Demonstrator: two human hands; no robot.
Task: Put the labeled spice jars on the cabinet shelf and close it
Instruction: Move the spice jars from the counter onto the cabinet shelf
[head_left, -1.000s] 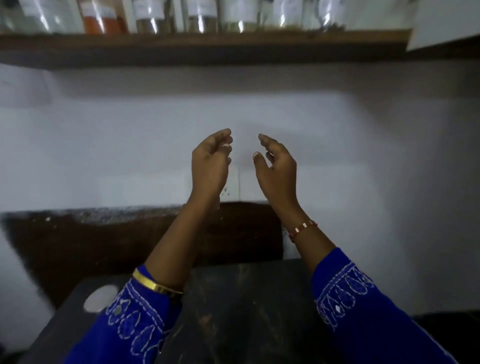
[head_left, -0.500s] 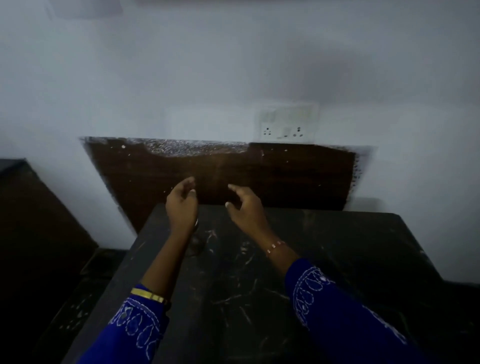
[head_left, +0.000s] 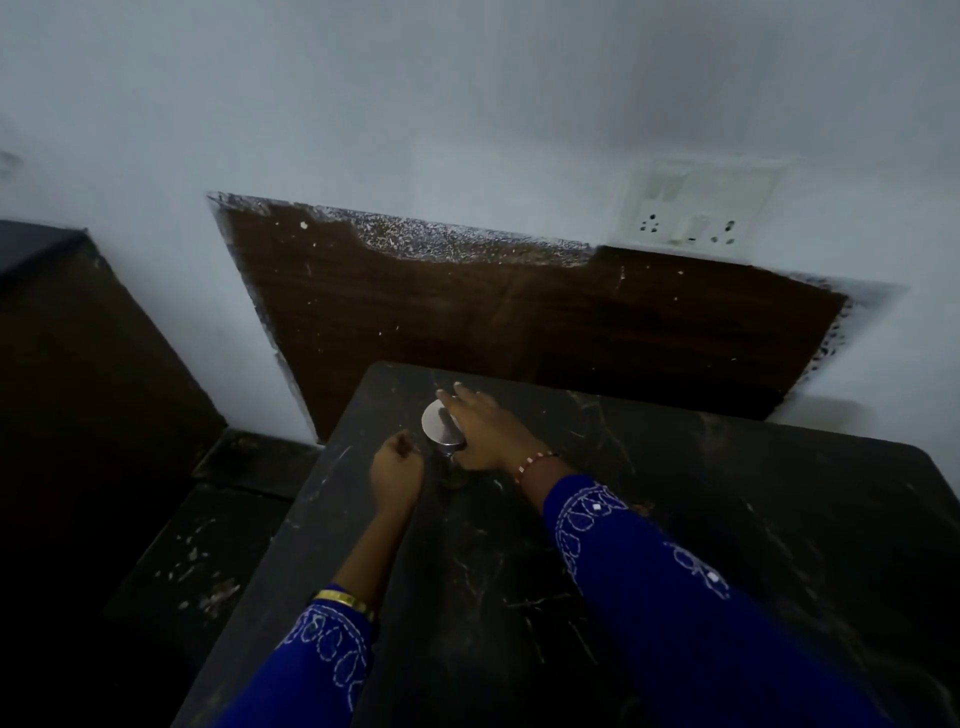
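A spice jar with a round silver lid (head_left: 438, 423) stands on the dark marble table (head_left: 727, 519), near its far left corner. My right hand (head_left: 485, 431) wraps around the jar's right side, fingers reaching past the lid. My left hand (head_left: 397, 473) hovers just left of the jar with loosely curled fingers and holds nothing. The jar's body is mostly hidden under the lid and my hand. The cabinet shelf is out of view.
A white wall with a dark brown panel (head_left: 519, 312) rises behind the table. A switch and socket plate (head_left: 696, 213) is on the wall at the right. Left of the table, a dark lower surface (head_left: 208, 545) and a dark cabinet side (head_left: 78, 364).
My view has dropped from the shelf of jars to the table. Both hands came down from chest height; my right hand has closed around the jar and my left sits beside it.
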